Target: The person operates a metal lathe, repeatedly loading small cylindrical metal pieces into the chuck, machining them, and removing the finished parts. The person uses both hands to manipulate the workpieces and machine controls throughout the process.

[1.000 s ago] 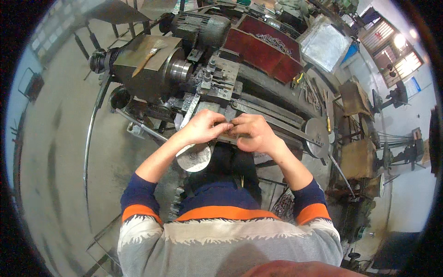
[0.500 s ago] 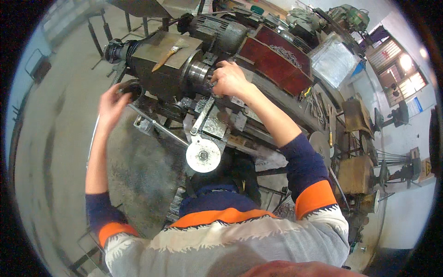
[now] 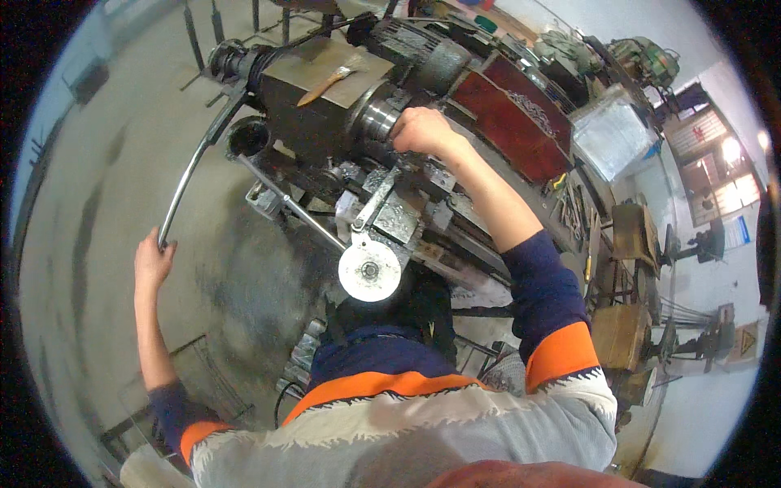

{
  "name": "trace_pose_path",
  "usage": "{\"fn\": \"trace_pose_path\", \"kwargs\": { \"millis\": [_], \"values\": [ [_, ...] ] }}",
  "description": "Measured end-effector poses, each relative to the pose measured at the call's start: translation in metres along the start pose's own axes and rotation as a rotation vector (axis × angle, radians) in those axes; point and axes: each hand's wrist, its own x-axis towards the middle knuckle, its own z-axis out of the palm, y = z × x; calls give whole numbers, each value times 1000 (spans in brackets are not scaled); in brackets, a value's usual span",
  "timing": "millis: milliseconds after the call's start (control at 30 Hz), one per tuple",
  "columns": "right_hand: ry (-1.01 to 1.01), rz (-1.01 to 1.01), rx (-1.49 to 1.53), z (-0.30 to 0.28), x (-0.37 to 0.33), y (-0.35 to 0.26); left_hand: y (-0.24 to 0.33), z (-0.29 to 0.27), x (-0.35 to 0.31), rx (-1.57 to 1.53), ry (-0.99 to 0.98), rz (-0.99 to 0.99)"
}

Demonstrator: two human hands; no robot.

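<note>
My left hand [image 3: 152, 262] is closed round the lower end of a long metal lever [image 3: 185, 180], which curves up to the far left end of the lathe. At the spindle, my right hand [image 3: 423, 132] is curled against the front of the shiny round chuck [image 3: 377, 119]. Whatever lies inside those fingers is hidden. Just below the right hand sits the tool slide with a flat handle [image 3: 377, 198]. Nearer to me is a pale round handwheel [image 3: 370, 270]. A dark round cup-like opening [image 3: 248, 138] stands left of the headstock [image 3: 301, 118].
A wooden-handled brush [image 3: 327, 84] lies on top of the headstock. Behind the lathe are an electric motor [image 3: 439, 63] and a dark red tray [image 3: 511, 122] holding metal shavings. Hand tools [image 3: 573, 207] lie to the right. A slanting rod [image 3: 294, 205] runs toward the handwheel.
My left hand has moved down and left from beside the dark round opening to the lever's end, and now grips it. My right hand stays at the chuck, its fingers more curled.
</note>
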Motion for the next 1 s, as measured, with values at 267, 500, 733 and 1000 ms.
{"fn": "trace_pose_path", "kwargs": {
  "millis": [267,500,733,1000],
  "values": [
    [-12,68,18,-4,0,-8,-86,-20,89,501,40,-19],
    [18,33,-44,4,6,4,-132,-20,186,452,129,-260],
    [71,31,11,6,2,7,-34,22,173,-157,394,153],
    [462,-146,96,-27,-94,21,74,233,138,-274,-214,41]
  ]
}}
